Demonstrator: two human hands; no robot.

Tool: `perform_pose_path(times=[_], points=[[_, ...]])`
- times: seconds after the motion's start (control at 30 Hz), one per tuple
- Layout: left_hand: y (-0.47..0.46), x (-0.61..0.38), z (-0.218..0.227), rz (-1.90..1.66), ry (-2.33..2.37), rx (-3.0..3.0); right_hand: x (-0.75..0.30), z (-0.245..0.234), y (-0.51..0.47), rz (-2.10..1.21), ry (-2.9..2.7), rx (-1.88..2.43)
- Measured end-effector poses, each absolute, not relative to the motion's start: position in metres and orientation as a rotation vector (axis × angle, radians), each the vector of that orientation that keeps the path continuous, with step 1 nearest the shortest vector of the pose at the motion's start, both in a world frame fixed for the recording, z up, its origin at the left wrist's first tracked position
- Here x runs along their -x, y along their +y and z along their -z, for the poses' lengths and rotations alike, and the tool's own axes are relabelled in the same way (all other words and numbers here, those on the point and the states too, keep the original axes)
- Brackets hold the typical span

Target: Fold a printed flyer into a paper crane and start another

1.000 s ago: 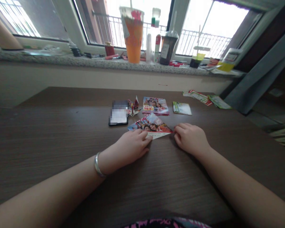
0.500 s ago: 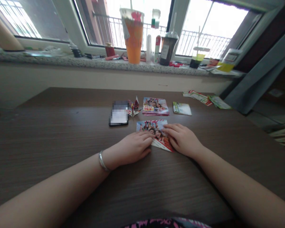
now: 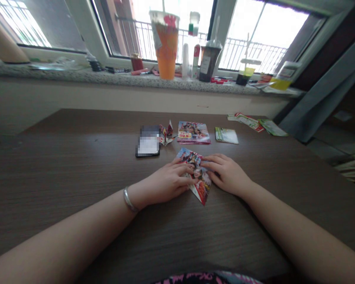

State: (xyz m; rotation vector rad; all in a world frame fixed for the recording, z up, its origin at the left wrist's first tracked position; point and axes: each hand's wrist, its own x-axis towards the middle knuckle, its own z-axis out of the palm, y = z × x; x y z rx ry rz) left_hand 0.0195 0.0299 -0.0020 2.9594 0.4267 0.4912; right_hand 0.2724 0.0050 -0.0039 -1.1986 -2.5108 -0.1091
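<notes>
A colourful printed flyer (image 3: 203, 189), with a folded edge, lies turned at an angle on the dark wooden table, one corner toward me. My left hand (image 3: 174, 179), with a silver bangle at the wrist, rests over its left side, fingers stretched out flat. At the right edge of the flyer, my right hand (image 3: 229, 173) touches the paper with extended fingertips. Part of the sheet is hidden under the fingers. Just beyond are a folded paper crane (image 3: 167, 134) and a stack of similar flyers (image 3: 193, 132).
A phone (image 3: 148, 142) with a blurred screen lies left of the crane. To the right sit a small stack of green-and-white papers (image 3: 226, 135) and loose paper strips (image 3: 248, 121). Drink cups, including a large orange one (image 3: 166, 47), line the windowsill (image 3: 121, 79).
The flyer has been turned clockwise between my hands, so a corner points toward me. My left fingers have spread further over it; my right hand has barely shifted.
</notes>
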Motion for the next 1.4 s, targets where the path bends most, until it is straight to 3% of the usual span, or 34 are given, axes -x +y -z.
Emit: perform_pose_path(times=[0.57, 0.9, 1.4], points=[[0.024, -0.02, -0.003, -0.373, 0.675, -2.932, -0.272, -0.001, 0.002, -0.182, -2.684, 1.016], [0.019, -0.02, -0.001, -0.321, 0.876, -2.984, -0.267, -0.004, -0.004, -0.028, -2.672, 1.338], [0.02, -0.016, 0.0, -0.089, 0.885, -2.958, -0.265, -0.004, -0.007, -0.053, -2.697, 1.145]])
